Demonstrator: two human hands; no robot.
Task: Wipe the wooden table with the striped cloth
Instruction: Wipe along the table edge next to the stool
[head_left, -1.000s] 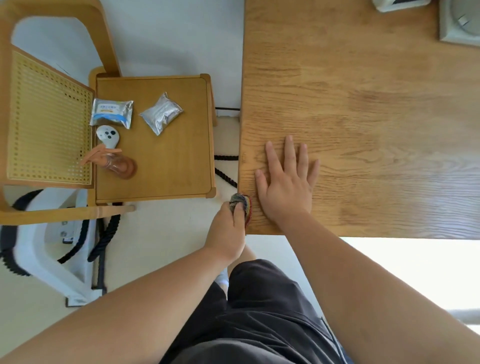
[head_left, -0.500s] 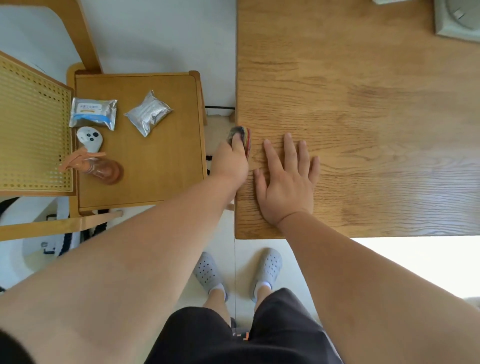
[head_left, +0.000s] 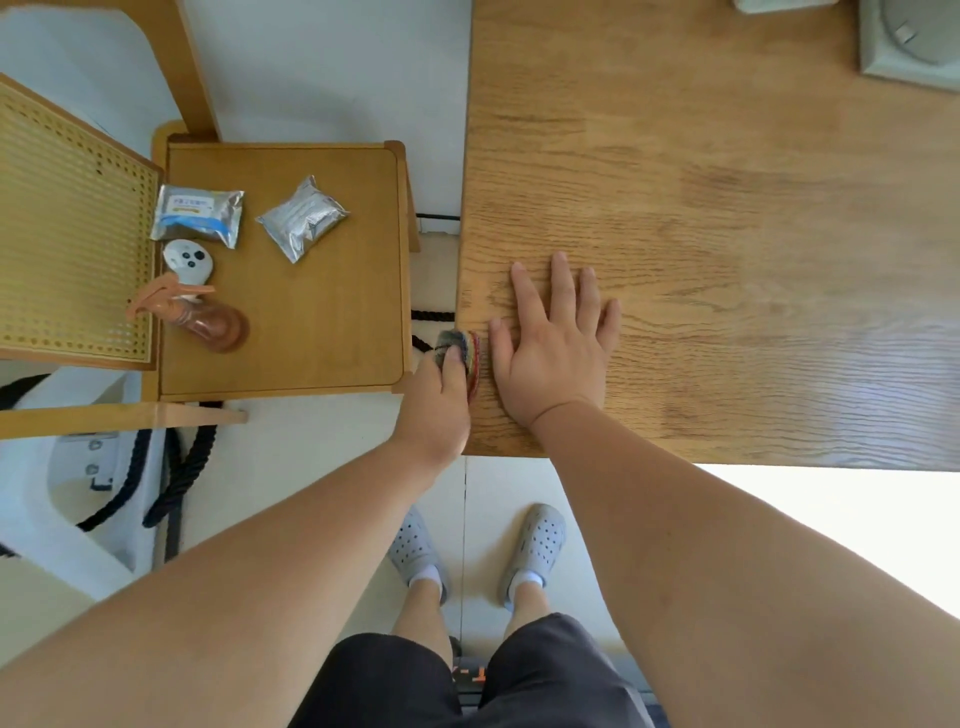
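The fingers (head_left: 451, 364) of the left hand (head_left: 436, 410) are curled round the cloth (head_left: 470, 347), which is held bunched into a small wad and pressed against the left edge of the desk (head_left: 727, 234), a little back from its front corner. Only a striped fold of the cloth is seen past the fingers; the rest is hidden under the hand.

The cloth is judged to be soft, light and limp. No weight of its own can be counted on, so the pressure has to be supplied by the fingers. It is probably best gripped in a wad, as here, with a thick pad kept between fingers and wood, because a loose fold could slide off so narrow an edge.

The right hand (head_left: 558, 358) is laid flat on the desk top just inside that left edge, fingers straight and spread, with nothing held. A spray bottle (head_left: 208, 319) is seen well off to the left of the desk.
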